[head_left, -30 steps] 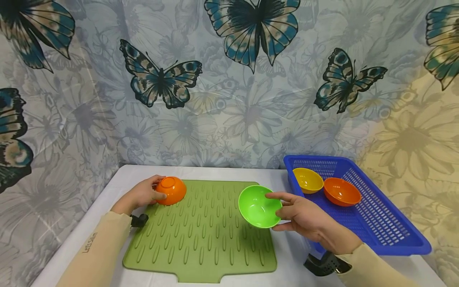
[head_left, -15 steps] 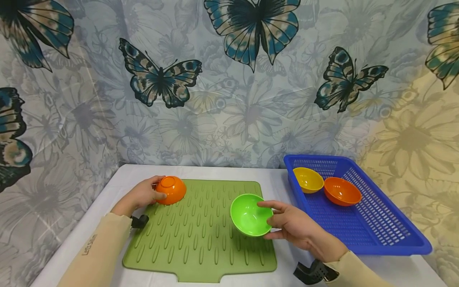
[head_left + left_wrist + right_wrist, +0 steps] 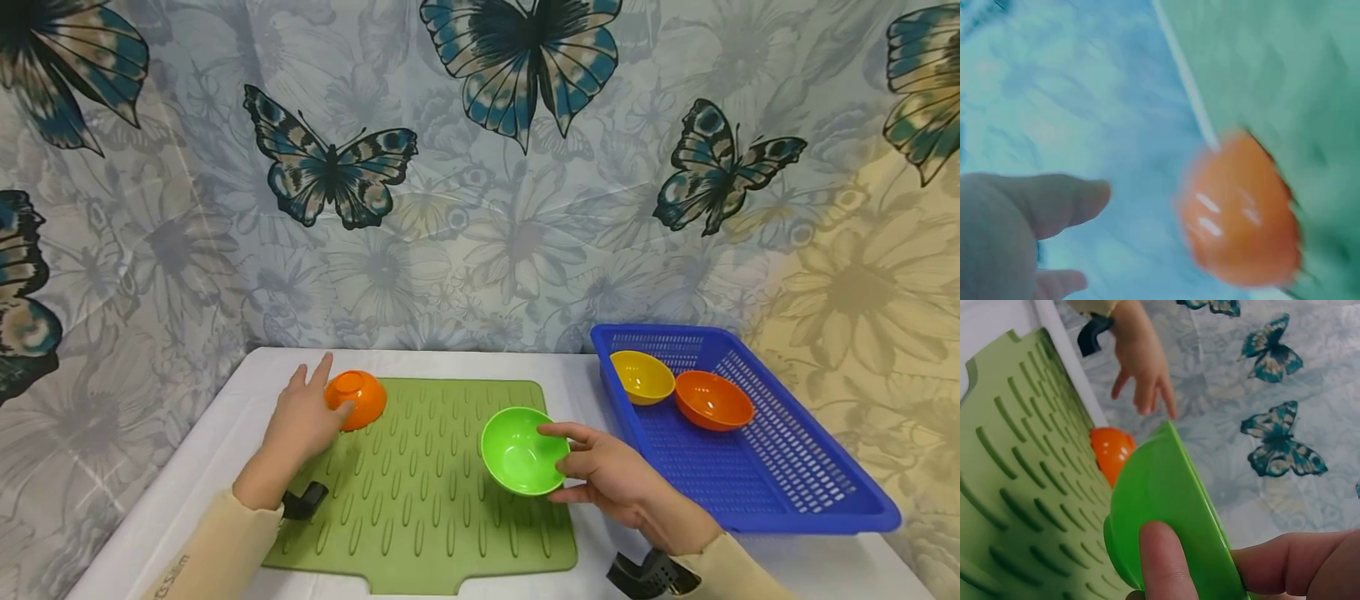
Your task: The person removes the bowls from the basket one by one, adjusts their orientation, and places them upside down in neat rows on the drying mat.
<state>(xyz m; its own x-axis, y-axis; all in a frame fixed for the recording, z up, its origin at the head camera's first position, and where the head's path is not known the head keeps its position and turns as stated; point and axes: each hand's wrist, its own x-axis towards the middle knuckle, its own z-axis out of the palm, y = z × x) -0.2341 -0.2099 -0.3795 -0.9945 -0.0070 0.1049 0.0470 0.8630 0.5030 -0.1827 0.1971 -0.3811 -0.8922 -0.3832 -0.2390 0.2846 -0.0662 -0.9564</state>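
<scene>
An orange bowl rests upside down at the far left corner of the green ridged mat. Just beside it hovers my left hand, fingers spread; the left wrist view shows a gap between its fingers and the blurred orange bowl. My right hand holds a light green bowl by its right side, above the mat's right half. The bowl's inside faces the head camera. In the right wrist view, a fingertip presses the outside of the green bowl.
At the right stands a blue perforated basket. Inside, at its far end, sit a yellow bowl and another orange bowl, both upright. A white tablecloth lies under everything, and a butterfly-print cloth hangs behind.
My left hand has let go of the orange bowl, which stays upside down on the mat, and its fingers have spread. Earlier, the right hand brought the green bowl left and nearer; now it holds still.
</scene>
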